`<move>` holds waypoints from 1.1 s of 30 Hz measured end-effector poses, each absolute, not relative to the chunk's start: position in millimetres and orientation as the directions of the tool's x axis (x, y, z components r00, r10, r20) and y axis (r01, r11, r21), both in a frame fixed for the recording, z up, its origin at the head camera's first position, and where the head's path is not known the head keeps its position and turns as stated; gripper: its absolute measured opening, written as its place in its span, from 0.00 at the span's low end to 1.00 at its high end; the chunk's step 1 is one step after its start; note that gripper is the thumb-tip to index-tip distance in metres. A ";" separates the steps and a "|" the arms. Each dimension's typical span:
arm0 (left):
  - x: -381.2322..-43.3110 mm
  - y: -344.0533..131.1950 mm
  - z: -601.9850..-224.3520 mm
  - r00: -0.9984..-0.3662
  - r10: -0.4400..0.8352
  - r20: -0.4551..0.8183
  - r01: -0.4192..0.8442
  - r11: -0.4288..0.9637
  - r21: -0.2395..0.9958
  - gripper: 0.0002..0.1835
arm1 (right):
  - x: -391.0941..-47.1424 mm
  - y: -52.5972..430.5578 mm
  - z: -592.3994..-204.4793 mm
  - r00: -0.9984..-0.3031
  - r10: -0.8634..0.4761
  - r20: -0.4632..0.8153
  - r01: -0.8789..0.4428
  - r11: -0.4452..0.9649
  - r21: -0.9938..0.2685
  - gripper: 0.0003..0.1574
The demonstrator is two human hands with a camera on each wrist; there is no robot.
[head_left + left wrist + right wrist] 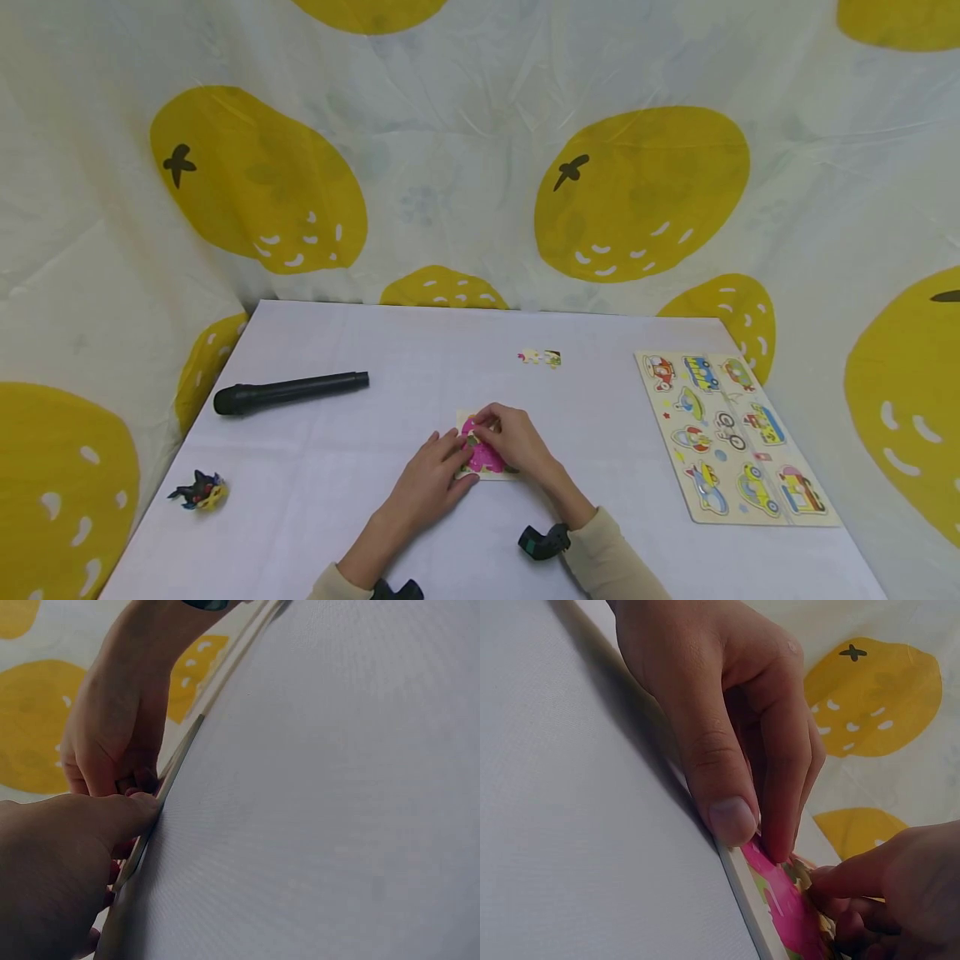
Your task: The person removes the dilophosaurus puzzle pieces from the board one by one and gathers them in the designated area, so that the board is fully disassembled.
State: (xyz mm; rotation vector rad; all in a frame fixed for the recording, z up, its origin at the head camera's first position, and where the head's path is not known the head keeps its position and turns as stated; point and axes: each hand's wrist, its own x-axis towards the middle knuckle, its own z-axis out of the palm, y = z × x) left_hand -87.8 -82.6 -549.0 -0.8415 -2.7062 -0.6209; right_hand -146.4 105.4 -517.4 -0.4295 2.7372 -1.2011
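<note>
A small jigsaw puzzle (487, 460) with a bright pink picture and pale edges lies on the table between the two hands. My left hand (431, 471) rests at its left side, fingers stretched over the surface and thumb near the lower edge. From the right, my right hand (517, 437) reaches over the upper part with bent thumb and index finger pinched together. In the right wrist view, the right thumb (733, 817) is right at the rim of the puzzle (791, 919); a small puzzle piece between the fingertips is mostly hidden.
Loose puzzle pieces (540, 357) lie farther back. A wooden vehicle picture board (720, 454) is on the right. On the left are a black microphone (292, 392) and a small dark and yellow figurine (201, 490). A fruit-print curtain (450, 167) hangs behind the table (337, 500).
</note>
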 end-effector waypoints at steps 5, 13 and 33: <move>-87.3 -82.7 -548.2 -0.813 0.479 0.332 0.576 0.745 0.335 0.23 | -149.4 107.5 -517.4 -0.956 -0.292 -0.005 -0.184 0.616 -0.766 0.09; -88.3 -82.4 -550.3 -0.818 0.480 0.317 0.569 0.755 0.326 0.24 | -160.6 110.3 -517.3 -0.973 -0.230 -0.017 -0.123 0.577 -0.807 0.08; -86.9 -82.5 -548.6 -0.824 0.476 0.307 0.561 0.758 0.333 0.24 | -205.7 123.5 -522.4 -0.999 -0.040 0.023 -0.042 0.549 -0.835 0.11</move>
